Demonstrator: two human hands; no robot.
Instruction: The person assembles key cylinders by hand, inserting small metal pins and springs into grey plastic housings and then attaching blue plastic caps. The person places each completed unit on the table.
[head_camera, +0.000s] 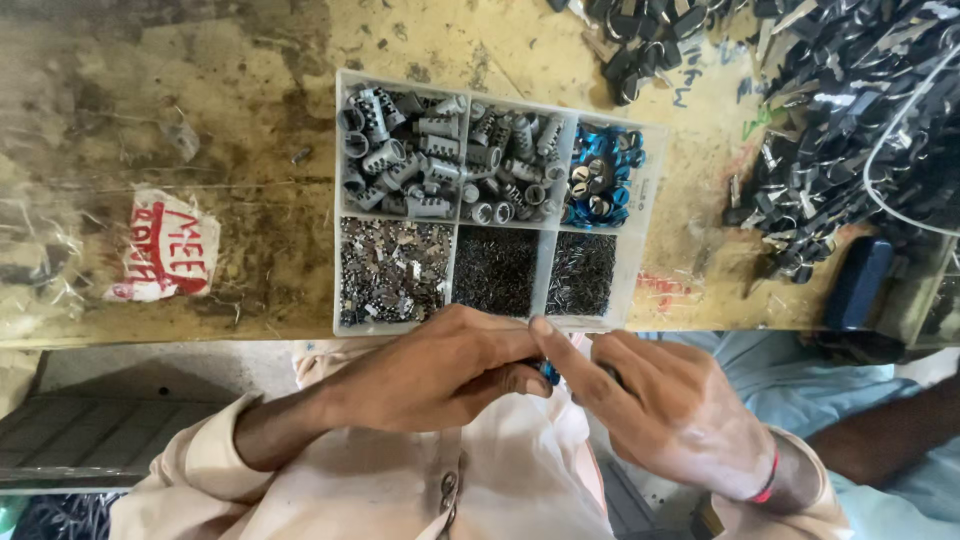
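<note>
- Blue-capped lock part (549, 372), small and mostly hidden, sits pinched between both hands just below the front edge of the bench (250, 200), in front of the person's pale shirt; only a sliver of blue shows between the fingertips.
- Bench is worn and stained yellow-brown, with a heap of dark keys (850, 130) spread over its far right part and a torn red-and-white sticker (165, 255) on the left.
- Compartment tray (645, 215), clear plastic with six cells, stands at the near edge of the bench, just beyond the hands: grey lock cylinders (400, 160) fill the two upper left cells, blue caps (603, 178) the upper right, flat metal plates (392, 270) the lower left, and fine dark pins (495, 270) the two lower right cells.
- Left hand (445, 365) is curled nearly closed, its grip around the part with thumb and fingertips pressed on it.
- Right hand (665, 410) has its forefinger stretched across to the part and the other fingers half folded; whether it holds anything more I cannot tell.
- Step in hand, as I judge it, is fitting a small piece into the lock part; the next move likely calls for a steady pinch and fine alignment.
</note>
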